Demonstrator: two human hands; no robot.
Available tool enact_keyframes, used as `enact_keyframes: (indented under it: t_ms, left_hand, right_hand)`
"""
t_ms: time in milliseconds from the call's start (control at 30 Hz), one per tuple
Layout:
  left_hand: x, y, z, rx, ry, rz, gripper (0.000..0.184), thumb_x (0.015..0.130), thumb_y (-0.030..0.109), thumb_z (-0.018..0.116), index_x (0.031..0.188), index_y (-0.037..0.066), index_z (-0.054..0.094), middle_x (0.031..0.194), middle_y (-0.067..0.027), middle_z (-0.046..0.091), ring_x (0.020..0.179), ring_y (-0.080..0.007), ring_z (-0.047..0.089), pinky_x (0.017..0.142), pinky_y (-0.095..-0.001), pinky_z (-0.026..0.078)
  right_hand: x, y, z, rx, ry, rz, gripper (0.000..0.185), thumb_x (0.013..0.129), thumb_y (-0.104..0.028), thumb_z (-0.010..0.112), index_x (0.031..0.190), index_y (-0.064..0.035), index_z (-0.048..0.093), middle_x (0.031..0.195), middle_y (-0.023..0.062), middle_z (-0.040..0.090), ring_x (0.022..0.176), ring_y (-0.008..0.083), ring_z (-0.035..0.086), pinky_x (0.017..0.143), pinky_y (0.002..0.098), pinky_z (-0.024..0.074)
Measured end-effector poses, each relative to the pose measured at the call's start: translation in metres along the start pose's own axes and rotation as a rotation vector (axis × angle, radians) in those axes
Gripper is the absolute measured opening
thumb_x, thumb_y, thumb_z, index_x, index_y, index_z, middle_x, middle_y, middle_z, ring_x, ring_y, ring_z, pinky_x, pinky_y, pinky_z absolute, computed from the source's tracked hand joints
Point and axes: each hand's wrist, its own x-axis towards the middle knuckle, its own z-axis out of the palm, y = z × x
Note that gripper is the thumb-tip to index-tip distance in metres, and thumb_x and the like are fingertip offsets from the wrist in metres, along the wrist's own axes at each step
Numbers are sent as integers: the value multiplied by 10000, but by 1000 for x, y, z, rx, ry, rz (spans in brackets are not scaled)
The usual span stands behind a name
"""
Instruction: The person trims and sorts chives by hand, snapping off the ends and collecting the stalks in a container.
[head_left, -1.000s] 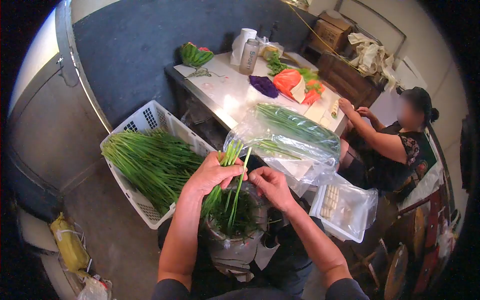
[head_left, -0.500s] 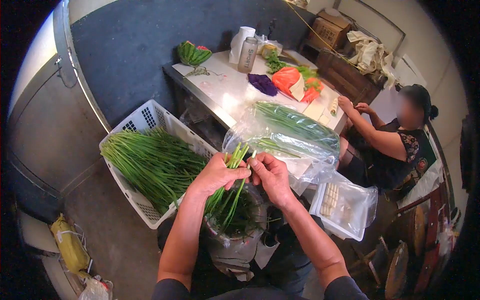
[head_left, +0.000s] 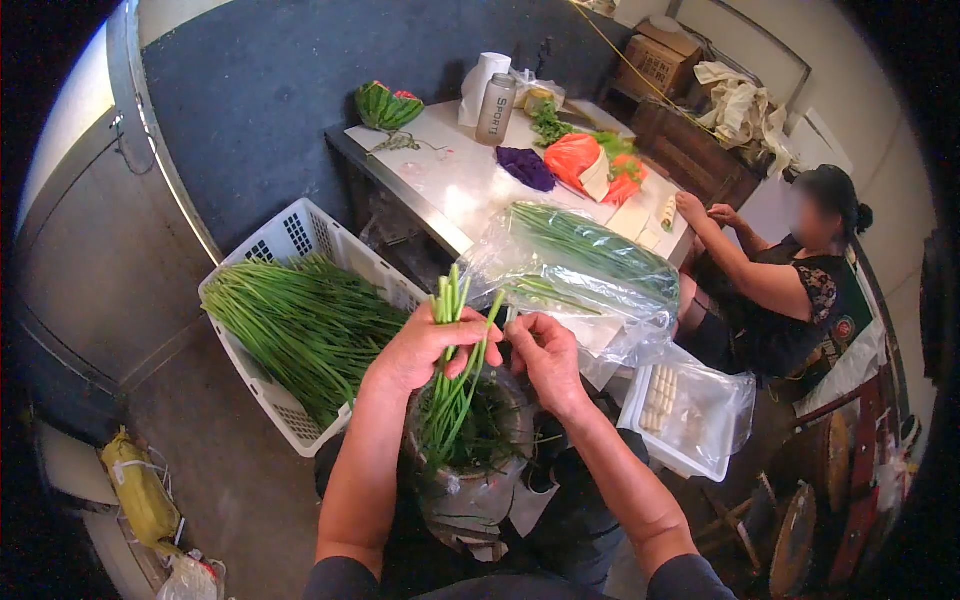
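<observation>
My left hand (head_left: pixel 420 345) is closed around several slim green chive-like stalks (head_left: pixel 450 293). Their pale ends point up and the long green parts hang below. One stalk stands apart between my two hands. Close by on the right, my right hand (head_left: pixel 548 360) is pinched, thumb against fingers; what lies between the tips is too small to make out. Beneath both hands is a bucket (head_left: pixel 470 505) lined with plastic, with green trimmings (head_left: pixel 480 430) inside. Left of it stands a white crate (head_left: pixel 330 437) full of long green stalks (head_left: pixel 290 325).
On the table (head_left: pixel 420 170) lie a clear bag of long greens (head_left: pixel 590 250), an orange bag (head_left: pixel 575 165), a bottle (head_left: pixel 495 112) and a cut watermelon (head_left: pixel 380 108). A white tub (head_left: pixel 715 462) stands front right. Another person (head_left: pixel 770 280) works at the table's right end.
The stalks in my left hand now stand higher, more upright. My right hand has come off the stalk tip it was touching and is slightly lower. The other person has barely moved.
</observation>
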Motion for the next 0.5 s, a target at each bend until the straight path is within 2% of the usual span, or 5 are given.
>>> enact_keyframes:
  t_ms: [133, 233, 300, 367, 500]
  left_hand:
    - [-4, 6, -10, -103, 39, 99, 260, 841, 232, 612, 898, -16, 665, 763, -167, 682, 517, -155, 557, 450, -248, 397]
    - [-6, 4, -16, -160, 94, 174, 271, 842, 268, 625, 900, 5, 656, 793, -143, 678, 603, -164, 595, 499, -256, 424]
    - [-7, 5, -22, -122, 81, 169, 294, 851, 311, 626, 896, 21, 653, 807, -121, 671, 679, -176, 622, 535, -262, 442]
    - [-6, 3, -25, -157, 76, 204, 301, 870, 317, 619, 911, 21, 648, 819, -122, 670, 719, -195, 637, 576, -273, 462]
    - [-5, 4, -24, -128, 114, 244, 279, 890, 294, 608, 933, 20, 641, 843, -129, 671, 751, -213, 643, 638, -300, 488]
  right_hand:
    - [-4, 35, 5, -317, 58, -417, 178, 817, -116, 663, 972, -29, 653, 757, 89, 649, 636, 210, 620, 604, 316, 504]
    - [-11, 36, -5, -606, -198, -329, 158, 815, -119, 705, 920, -6, 669, 693, 96, 636, 615, 143, 601, 558, 306, 472]
    - [-15, 27, -6, -697, -169, -264, 148, 822, -154, 706, 834, -12, 666, 642, 142, 607, 554, 205, 593, 535, 337, 462]
    - [-14, 19, -6, -843, -150, -255, 193, 832, -213, 667, 767, -34, 635, 621, 167, 597, 631, 379, 617, 600, 454, 496]
    - [-2, 17, -9, -896, -126, -295, 160, 852, -179, 633, 792, -31, 617, 685, 168, 604, 642, 393, 607, 595, 469, 488]
